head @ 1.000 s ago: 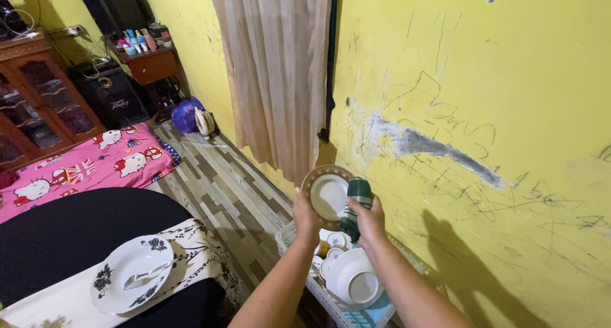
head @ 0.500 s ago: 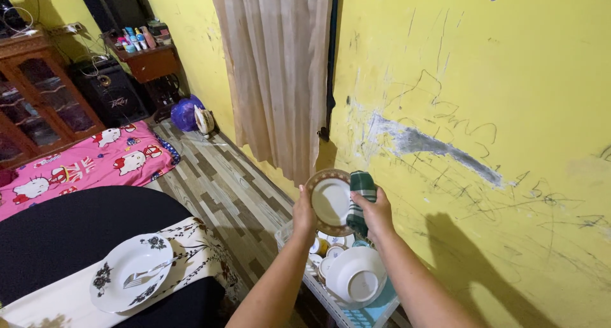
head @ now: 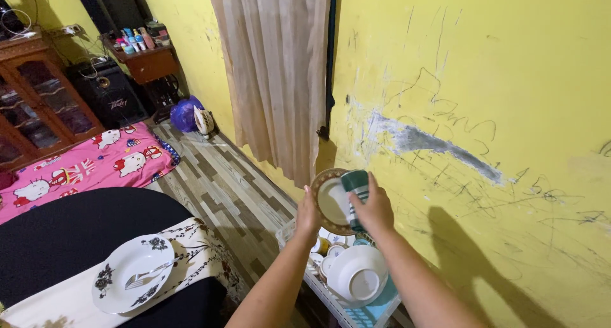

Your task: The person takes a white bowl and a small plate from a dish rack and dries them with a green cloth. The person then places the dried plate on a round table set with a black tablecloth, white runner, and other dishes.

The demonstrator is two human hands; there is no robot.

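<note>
Against the yellow wall (head: 484, 79), above a white basket (head: 356, 312) of bowls and cups, a gold-rimmed plate (head: 330, 202) is held upright by its edge in the left hand (head: 308, 216), fingers closed on the rim; a green striped cloth (head: 354, 186) is bunched in the right hand (head: 374, 208) and pressed to the plate's face; the rim is best gripped firmly while the cloth is worked round in circles.

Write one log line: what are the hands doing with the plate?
left hand: holds small brown-rimmed plate | right hand: presses green cloth on plate | below: basket of white dishes
</note>
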